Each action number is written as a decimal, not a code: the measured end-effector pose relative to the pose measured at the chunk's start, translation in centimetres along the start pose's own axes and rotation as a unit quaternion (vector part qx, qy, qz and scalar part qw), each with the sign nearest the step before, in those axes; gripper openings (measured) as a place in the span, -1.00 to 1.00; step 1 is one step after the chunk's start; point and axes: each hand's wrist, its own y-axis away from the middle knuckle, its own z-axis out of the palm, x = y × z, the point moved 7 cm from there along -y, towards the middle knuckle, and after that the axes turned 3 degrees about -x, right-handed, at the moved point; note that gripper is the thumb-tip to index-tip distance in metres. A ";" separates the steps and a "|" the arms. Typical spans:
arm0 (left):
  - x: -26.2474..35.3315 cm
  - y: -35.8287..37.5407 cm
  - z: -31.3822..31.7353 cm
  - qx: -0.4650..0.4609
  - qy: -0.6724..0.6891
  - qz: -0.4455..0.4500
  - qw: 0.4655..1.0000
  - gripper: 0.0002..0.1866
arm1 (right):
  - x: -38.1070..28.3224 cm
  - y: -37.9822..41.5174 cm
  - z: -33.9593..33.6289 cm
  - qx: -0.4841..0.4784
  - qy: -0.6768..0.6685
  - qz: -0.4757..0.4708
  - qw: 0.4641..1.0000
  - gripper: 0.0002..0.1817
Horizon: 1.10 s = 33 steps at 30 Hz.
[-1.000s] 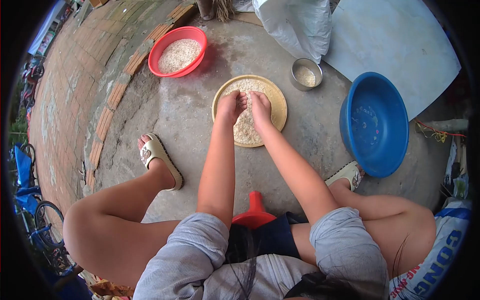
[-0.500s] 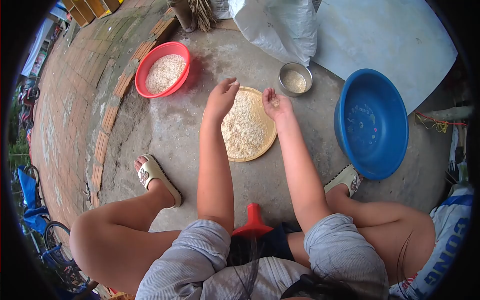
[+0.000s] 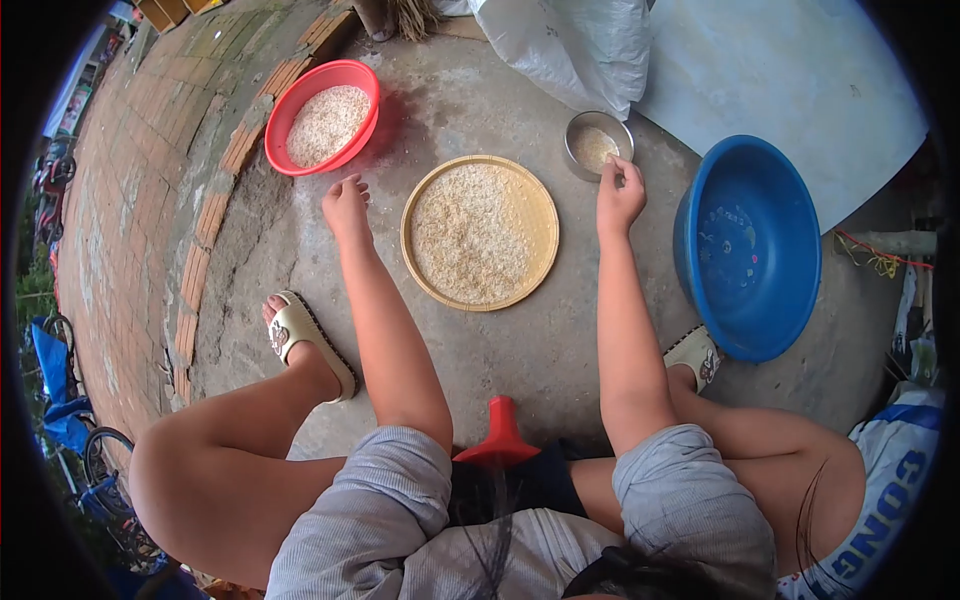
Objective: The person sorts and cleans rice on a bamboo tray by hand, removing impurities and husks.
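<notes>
Pale grains that look like rice lie spread on a round woven tray (image 3: 548, 245) on the ground in front of me. To the left of the tray, my left hand (image 3: 346, 208) hangs just below a red basin (image 3: 374, 125) of similar grains. Its fingers are loosely bent and apart, with nothing visible in them. My right hand (image 3: 622, 198) is at the near edge of a small metal bowl (image 3: 570, 150) with some grains inside. Thumb and fingers are curled together there, and whatever they may hold is hidden.
A big blue basin (image 3: 755, 255) stands at the right, beside a pale flat sheet (image 3: 780, 90). At the back is a white plastic sack (image 3: 575, 50). A row of bricks (image 3: 212, 215) edges the concrete on the left. Between my legs is a red plastic piece (image 3: 500, 435).
My hands have moved apart from over the tray: the left toward the red basin, the right to the metal bowl. The right palm showed grains before and has turned over, fingers curled.
</notes>
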 end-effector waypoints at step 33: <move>-9.0 11.9 0.1 0.027 -0.332 -0.033 0.942 -0.51 | -0.2 12.2 2.2 -0.200 0.170 0.213 0.941 -0.74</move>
